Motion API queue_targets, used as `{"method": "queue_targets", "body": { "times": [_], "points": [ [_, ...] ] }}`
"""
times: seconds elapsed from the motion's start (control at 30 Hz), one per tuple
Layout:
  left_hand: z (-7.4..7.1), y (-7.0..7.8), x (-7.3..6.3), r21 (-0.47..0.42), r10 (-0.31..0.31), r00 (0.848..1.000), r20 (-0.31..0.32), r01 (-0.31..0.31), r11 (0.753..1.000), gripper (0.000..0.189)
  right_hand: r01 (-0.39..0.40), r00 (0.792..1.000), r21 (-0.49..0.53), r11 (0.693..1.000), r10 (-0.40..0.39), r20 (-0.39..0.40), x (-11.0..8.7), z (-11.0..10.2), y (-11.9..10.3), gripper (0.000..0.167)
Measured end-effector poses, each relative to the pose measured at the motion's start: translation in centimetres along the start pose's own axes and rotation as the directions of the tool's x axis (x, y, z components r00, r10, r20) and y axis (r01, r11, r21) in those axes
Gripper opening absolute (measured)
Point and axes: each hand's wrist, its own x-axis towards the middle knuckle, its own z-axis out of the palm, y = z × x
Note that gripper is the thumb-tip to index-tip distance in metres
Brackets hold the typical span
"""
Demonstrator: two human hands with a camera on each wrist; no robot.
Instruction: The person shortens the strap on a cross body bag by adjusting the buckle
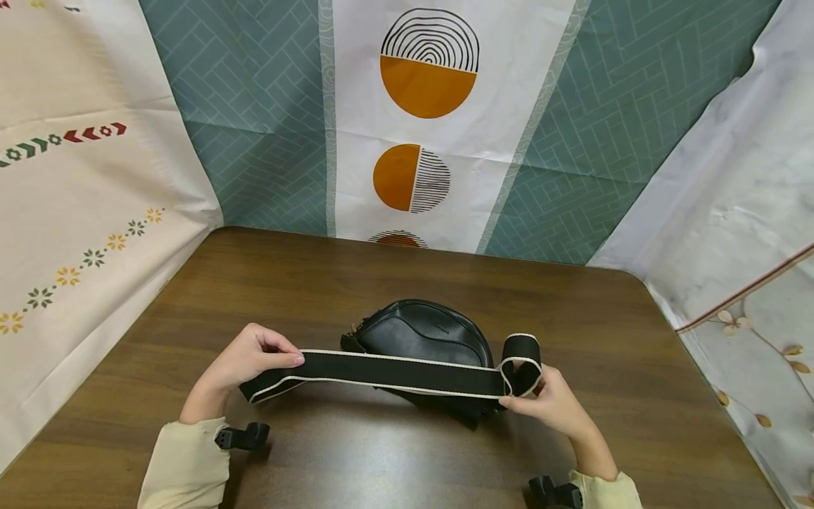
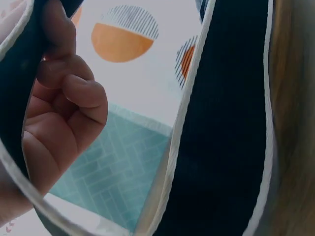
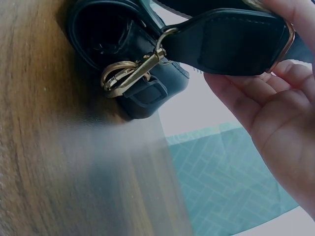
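Note:
A black leather bag (image 1: 420, 332) with a curved top lies on the wooden table. Its wide black strap (image 1: 400, 375) with white edges is stretched in front of it between the two hands. At the strap's left end, my left hand (image 1: 254, 357) pinches the band between thumb and fingers. My right hand (image 1: 547, 403) grips the other end, where the strap curls into a loop (image 1: 523, 353). In the right wrist view, a leather strap tab (image 3: 226, 44) sits by the right fingers, joined to the bag by a gold clasp (image 3: 142, 69). Part of the bag is hidden behind the strap.
The brown table (image 1: 356, 452) reaches back to a teal and white patterned cloth (image 1: 267, 127). Pale patterned cloths hang at the left (image 1: 95, 212) and right (image 1: 731, 233). Black wrist cameras sit at both cuffs.

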Motion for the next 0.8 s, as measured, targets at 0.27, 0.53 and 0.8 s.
{"method": "queue_targets", "body": {
  "times": [0.27,0.53,0.8],
  "points": [
    [-1.3,-0.8,-0.9,0.055,-0.071,0.997,-0.035,0.073,0.996,0.006,0.014,1.0,0.061,0.998,-0.014,0.008,-0.7,-0.6,2.1,0.041],
    [-2.7,-1.7,-2.0,0.104,-0.21,0.971,-0.115,0.222,0.97,0.014,-0.015,1.0,0.098,0.995,0.014,0.01,-0.9,-0.9,2.0,0.04],
    [-3.4,-1.9,-2.5,0.079,-0.298,0.942,-0.156,0.313,0.946,0.021,-0.012,1.0,0.071,0.997,0.012,0.002,-0.9,-0.9,2.4,0.041]
  ]
}}
